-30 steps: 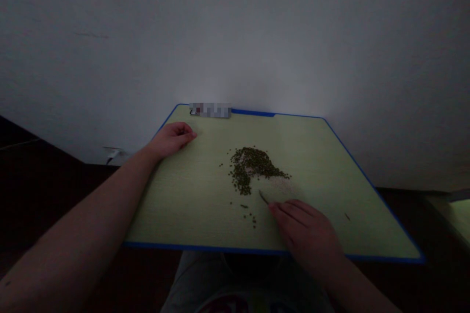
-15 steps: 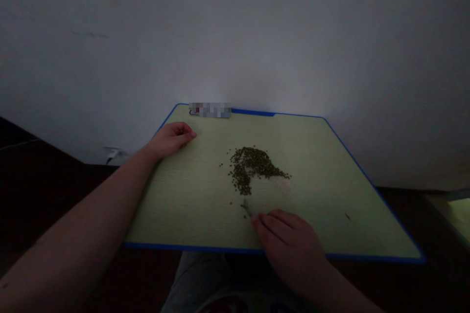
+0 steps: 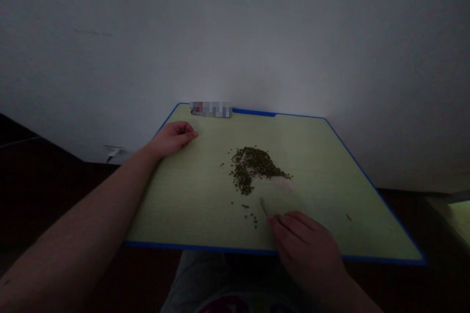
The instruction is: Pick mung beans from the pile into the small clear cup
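I see a thin, grey, stick-like tool [image 3: 263, 206] at the front middle of the small, pale yellow-green desk with a blue rim [image 3: 176, 205]. The right hand [image 3: 306, 240] has its fingers pinched on it. The tip pokes out near a heap of tiny, round, green beans [image 3: 259, 161]; I cannot tell if it touches the desk. A pale pink, grainy patch [image 3: 282, 183] lies beside the heap. A few loose beans [image 3: 255, 221] sit left of the tool. The left hand [image 3: 171, 138] rests curled on the left side; I cannot tell if its fingertips meet. Behind is a grey wall [image 3: 257, 34].
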A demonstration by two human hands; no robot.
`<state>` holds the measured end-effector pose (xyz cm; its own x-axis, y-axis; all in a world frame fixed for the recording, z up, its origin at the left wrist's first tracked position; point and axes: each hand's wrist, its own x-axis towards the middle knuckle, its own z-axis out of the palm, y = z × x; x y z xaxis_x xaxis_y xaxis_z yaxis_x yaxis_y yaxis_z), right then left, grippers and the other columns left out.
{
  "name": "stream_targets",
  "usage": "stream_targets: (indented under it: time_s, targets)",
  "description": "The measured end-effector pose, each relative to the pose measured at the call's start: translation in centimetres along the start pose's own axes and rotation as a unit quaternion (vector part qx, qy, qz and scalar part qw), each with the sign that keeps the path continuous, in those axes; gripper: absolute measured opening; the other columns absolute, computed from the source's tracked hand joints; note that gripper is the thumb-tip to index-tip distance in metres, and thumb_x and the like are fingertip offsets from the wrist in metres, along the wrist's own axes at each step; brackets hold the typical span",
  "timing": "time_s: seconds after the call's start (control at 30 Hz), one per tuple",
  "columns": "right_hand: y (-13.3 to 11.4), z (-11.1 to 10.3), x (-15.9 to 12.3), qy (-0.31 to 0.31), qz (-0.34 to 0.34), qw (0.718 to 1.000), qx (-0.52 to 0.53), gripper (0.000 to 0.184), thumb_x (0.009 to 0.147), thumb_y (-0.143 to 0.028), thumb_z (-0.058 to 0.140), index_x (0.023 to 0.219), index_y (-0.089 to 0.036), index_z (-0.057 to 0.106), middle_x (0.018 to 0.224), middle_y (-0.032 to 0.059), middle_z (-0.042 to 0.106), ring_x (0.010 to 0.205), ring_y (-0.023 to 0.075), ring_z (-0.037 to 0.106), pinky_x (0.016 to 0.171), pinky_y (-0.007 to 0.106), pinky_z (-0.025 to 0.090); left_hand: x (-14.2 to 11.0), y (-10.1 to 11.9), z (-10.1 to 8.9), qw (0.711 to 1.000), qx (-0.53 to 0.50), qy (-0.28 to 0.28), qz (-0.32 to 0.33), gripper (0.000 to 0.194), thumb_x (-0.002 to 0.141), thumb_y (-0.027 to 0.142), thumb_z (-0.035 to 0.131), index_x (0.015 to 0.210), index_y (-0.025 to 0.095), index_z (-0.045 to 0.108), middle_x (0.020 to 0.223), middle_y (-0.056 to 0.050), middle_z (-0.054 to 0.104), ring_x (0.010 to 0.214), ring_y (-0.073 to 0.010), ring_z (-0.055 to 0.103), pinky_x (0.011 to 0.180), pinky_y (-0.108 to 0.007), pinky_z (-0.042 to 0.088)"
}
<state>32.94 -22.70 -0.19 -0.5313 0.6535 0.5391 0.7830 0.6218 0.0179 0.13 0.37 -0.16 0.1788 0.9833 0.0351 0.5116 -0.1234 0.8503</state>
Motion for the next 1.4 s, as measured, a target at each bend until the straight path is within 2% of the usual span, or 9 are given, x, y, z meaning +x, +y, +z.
stream_targets:
  time_s: [0.2,0.33,0.57,0.73,0.87,1.0,1.2,1.4]
  targets:
    - [-1.9,0.4,0.5,-0.015,-0.031,0.998,0.049,0.029,0.094,-0.008,0.040,0.103,-0.011,0.067,0.083,0.0085,0.072,0.071,0.0190,0.063,0.066,0.032,0.054,0.0,0.1,-0.1,1.000,0.007,0.003,0.000,0.026,0.071,0.042,0.065,0.071,0.018,0.057,0.050,0.005,0.046,0.044,-0.0083,0.039,0.045,-0.023,0.030]
    - [-2.3,0.9,1.2,-0.009,-0.026,0.998,0.055,0.030,0.095,-0.010,0.038,0.105,-0.009,0.067,0.085,0.0097,0.072,0.073,0.0209,0.063,0.066,0.034,0.054,0.0,-0.1,-0.1,1.000,-0.005,0.002,0.003,0.027,0.071,0.043,0.065,0.072,0.018,0.057,0.050,0.005,0.046,0.045,-0.0088,0.040,0.045,-0.023,0.029]
    - [-0.3,1.2,0.9,-0.027,0.011,1.000,0.002,0.029,0.089,-0.005,0.044,0.105,-0.010,0.069,0.087,0.0088,0.072,0.079,0.0223,0.064,0.073,0.034,0.054,-0.1,0.0,-0.1,1.000,-0.005,0.004,-0.002,0.026,0.071,0.042,0.065,0.072,0.018,0.057,0.050,0.005,0.046,0.045,-0.0084,0.039,0.045,-0.023,0.029]
    - [1.6,1.0,1.0,-0.036,0.035,0.998,-0.037,0.026,0.086,-0.005,0.050,0.101,-0.008,0.071,0.085,0.0094,0.073,0.077,0.0235,0.064,0.069,0.035,0.055,-0.3,0.6,-0.1,1.000,-0.008,-0.002,-0.009,0.025,0.070,0.041,0.065,0.072,0.018,0.056,0.049,0.006,0.045,0.044,-0.0086,0.038,0.044,-0.024,0.028]
    - [2.2,1.0,1.0,-0.050,0.041,0.997,-0.051,0.026,0.084,-0.005,0.051,0.102,-0.009,0.071,0.085,0.0095,0.072,0.077,0.0237,0.064,0.069,0.035,0.055,-0.2,0.6,0.0,1.000,-0.011,0.002,-0.004,0.025,0.069,0.041,0.065,0.071,0.017,0.056,0.049,0.005,0.046,0.045,-0.0088,0.039,0.045,-0.024,0.029]
    - [2.5,1.2,1.4,-0.049,0.039,0.997,-0.036,0.028,0.085,-0.007,0.051,0.103,-0.009,0.072,0.088,0.0095,0.073,0.079,0.0229,0.065,0.072,0.034,0.055,-0.1,0.4,0.0,1.000,-0.010,0.000,0.001,0.026,0.069,0.042,0.065,0.071,0.018,0.056,0.049,0.005,0.046,0.044,-0.0087,0.039,0.044,-0.024,0.028]
    - [3.3,1.4,2.5,-0.027,0.071,0.997,0.011,0.028,0.087,-0.010,0.049,0.101,-0.013,0.073,0.089,0.0077,0.075,0.080,0.0208,0.067,0.073,0.033,0.056,-0.2,0.2,0.0,1.000,-0.007,-0.001,-0.003,0.027,0.070,0.043,0.065,0.072,0.018,0.056,0.049,0.006,0.045,0.044,-0.0088,0.039,0.044,-0.024,0.028]
    - [3.3,1.1,2.9,-0.034,0.050,0.997,0.045,0.029,0.088,-0.011,0.047,0.101,-0.014,0.073,0.088,0.0083,0.075,0.078,0.0199,0.068,0.071,0.033,0.057,-0.3,0.6,0.0,1.000,-0.010,0.001,-0.001,0.025,0.070,0.041,0.065,0.071,0.018,0.055,0.049,0.006,0.046,0.044,-0.0085,0.039,0.045,-0.024,0.029]
